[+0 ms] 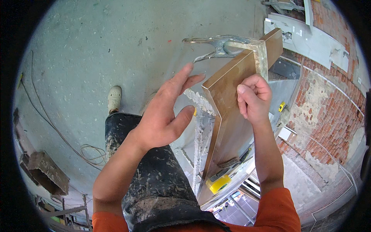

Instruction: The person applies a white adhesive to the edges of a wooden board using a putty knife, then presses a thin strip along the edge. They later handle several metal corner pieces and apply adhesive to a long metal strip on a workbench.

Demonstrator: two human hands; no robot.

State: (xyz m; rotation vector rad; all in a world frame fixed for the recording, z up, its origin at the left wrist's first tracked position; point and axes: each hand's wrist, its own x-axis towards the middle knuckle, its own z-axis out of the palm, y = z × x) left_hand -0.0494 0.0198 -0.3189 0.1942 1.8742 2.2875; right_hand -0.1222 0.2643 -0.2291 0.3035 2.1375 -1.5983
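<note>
A brown L-shaped panel (228, 101) slants away from me on my right, its narrow edge turned toward my left hand. My left hand (165, 110) hovers beside that edge, fingers stretched out and thumb apart, holding nothing. Over the panel's face is my right hand (256, 96), its fingers curled and thumb pressed in; whatever they may pinch is hidden. A worn metal spring clamp (222, 44) sits across the panel's far part, its handles pointing left. Lower on the panel lie a yellow tape roll (219, 184) and a dark-handled tool (226, 170).
A yellow tape measure (281, 106) rests to the right, by a peeling brick wall (320, 120). White boards (313, 38) lean at the far right. A cable (48, 121) trails over the grey floor (89, 50). A rough brown box-shaped piece (48, 172) lies at lower left.
</note>
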